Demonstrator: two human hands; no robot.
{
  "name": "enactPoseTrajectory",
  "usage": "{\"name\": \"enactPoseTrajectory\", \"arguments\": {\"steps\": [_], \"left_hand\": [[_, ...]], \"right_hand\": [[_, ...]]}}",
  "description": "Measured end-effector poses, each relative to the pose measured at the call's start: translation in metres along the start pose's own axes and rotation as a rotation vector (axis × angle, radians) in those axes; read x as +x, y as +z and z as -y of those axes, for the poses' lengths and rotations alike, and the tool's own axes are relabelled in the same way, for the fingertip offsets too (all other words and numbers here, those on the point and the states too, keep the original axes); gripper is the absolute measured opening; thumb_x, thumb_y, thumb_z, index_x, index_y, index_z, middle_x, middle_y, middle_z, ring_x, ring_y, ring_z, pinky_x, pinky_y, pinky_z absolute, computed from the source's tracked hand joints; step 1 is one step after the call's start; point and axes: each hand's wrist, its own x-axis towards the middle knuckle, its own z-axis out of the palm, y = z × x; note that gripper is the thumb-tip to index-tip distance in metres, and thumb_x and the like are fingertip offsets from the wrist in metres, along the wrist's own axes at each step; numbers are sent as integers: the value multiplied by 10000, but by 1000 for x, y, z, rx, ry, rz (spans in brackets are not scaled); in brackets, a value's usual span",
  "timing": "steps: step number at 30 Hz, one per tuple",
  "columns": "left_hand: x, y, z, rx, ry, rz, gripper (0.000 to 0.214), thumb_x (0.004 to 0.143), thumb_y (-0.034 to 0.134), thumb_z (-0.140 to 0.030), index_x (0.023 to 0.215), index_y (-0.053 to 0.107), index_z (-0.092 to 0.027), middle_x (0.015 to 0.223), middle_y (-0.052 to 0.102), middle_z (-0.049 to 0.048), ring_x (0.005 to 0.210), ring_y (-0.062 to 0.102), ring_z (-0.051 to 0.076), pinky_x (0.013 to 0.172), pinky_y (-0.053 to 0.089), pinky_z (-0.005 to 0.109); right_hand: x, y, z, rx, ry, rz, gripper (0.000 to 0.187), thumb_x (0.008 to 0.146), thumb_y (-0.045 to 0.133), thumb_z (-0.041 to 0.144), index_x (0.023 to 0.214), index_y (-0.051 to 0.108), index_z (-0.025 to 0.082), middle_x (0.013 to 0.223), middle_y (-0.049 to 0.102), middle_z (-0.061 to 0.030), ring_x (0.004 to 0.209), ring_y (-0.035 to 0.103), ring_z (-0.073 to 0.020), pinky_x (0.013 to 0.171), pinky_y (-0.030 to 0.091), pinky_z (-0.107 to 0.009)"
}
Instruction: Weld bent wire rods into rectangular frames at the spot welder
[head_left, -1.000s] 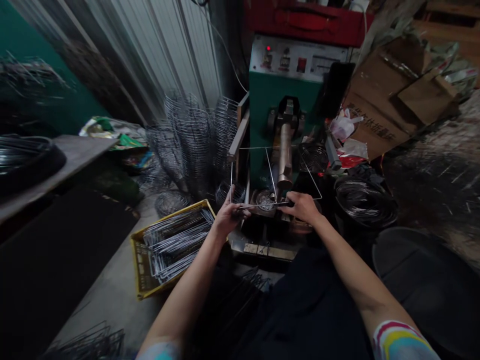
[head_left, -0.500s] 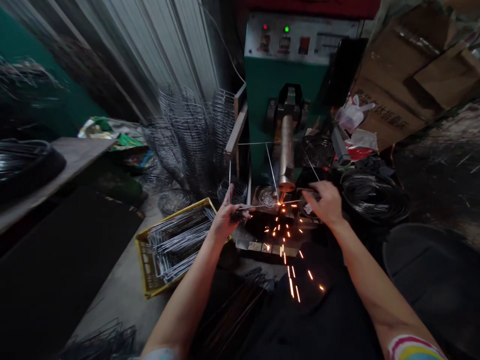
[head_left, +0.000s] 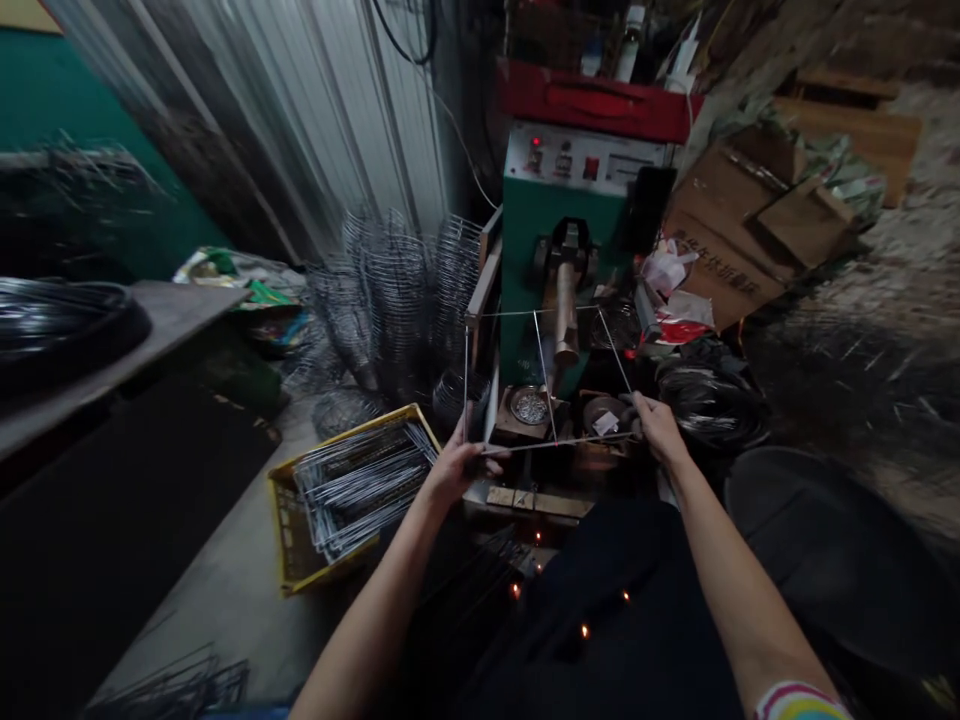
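Observation:
Between my two hands is a rectangular wire frame [head_left: 545,377] with a bar across its middle. My left hand [head_left: 453,464] is closed on its near left corner, and my right hand [head_left: 654,428] grips the near right corner. A small red-hot spot glows where the middle bar meets the near wire. Behind the frame stands a green spot welder [head_left: 520,240], its thick metal electrode arm [head_left: 566,318] reaching forward over the frame's middle. A round dish of small metal pieces [head_left: 529,405] sits below.
A yellow crate [head_left: 281,520] of bent wires stands at the left. Stacked wire rings [head_left: 394,270] lean near the metal wall. Coiled black wire [head_left: 709,400] and a large dark round container [head_left: 825,560] are at the right. A few sparks [head_left: 585,631] fall below.
The frame and my hands have come away from the electrode tip toward me. The spark shower has thinned to a few glowing points, and the welder's green light has gone out. The camera view has tilted up.

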Motion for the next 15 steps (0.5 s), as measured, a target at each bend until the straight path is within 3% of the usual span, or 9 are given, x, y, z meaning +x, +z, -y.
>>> {"name": "enactPoseTrajectory", "arguments": {"steps": [4, 7, 9, 11, 13, 15], "left_hand": [[-74, 2, 29, 1, -131, -32, 980, 841, 592, -138, 1529, -86, -308, 869, 752, 81, 762, 731, 246, 626, 556, 310], [-98, -6, 28, -5, -193, -59, 992, 811, 650, -124, 1537, -2, -304, 1080, 719, 140, 928, 711, 254, 758, 555, 343], [-89, -12, 8, -35, -189, -108, 940, 810, 665, -169, 1533, 76, -292, 1127, 701, 157, 875, 716, 232, 739, 560, 335], [-69, -14, -24, -91, -200, -160, 757, 862, 608, -305, 1505, 216, -231, 1095, 704, 174, 768, 712, 208, 655, 563, 307], [-49, -11, -60, -107, -250, -206, 629, 912, 481, -474, 1432, 369, -140, 1003, 718, 186, 608, 665, 172, 514, 530, 265], [-37, -1, -90, -43, -272, -256, 660, 933, 347, -570, 1324, 502, -61, 792, 719, 142, 485, 578, 138, 412, 464, 227]], "right_hand": [[-90, -14, -26, -159, 67, 126, 474, 827, 490, 642, 817, 598, 181, 504, 518, 33, 347, 425, -110, 358, 311, -221], [-170, -11, -48, -261, 95, 183, 417, 888, 417, 593, 823, 587, 218, 515, 522, 27, 414, 513, -160, 423, 400, -260], [-217, -6, -59, -313, 67, 204, 376, 921, 394, 550, 819, 588, 245, 554, 548, 10, 496, 565, -185, 492, 440, -281], [-249, -3, -65, -374, 44, 192, 351, 941, 377, 520, 822, 591, 268, 566, 549, 5, 522, 571, -197, 514, 439, -291], [-266, -4, -69, -432, 38, 149, 324, 953, 368, 491, 852, 593, 281, 574, 556, 5, 521, 571, -202, 517, 430, -293], [-268, -7, -67, -479, 33, 80, 293, 962, 370, 454, 886, 592, 278, 610, 586, 0, 544, 590, -203, 541, 432, -290]]}}
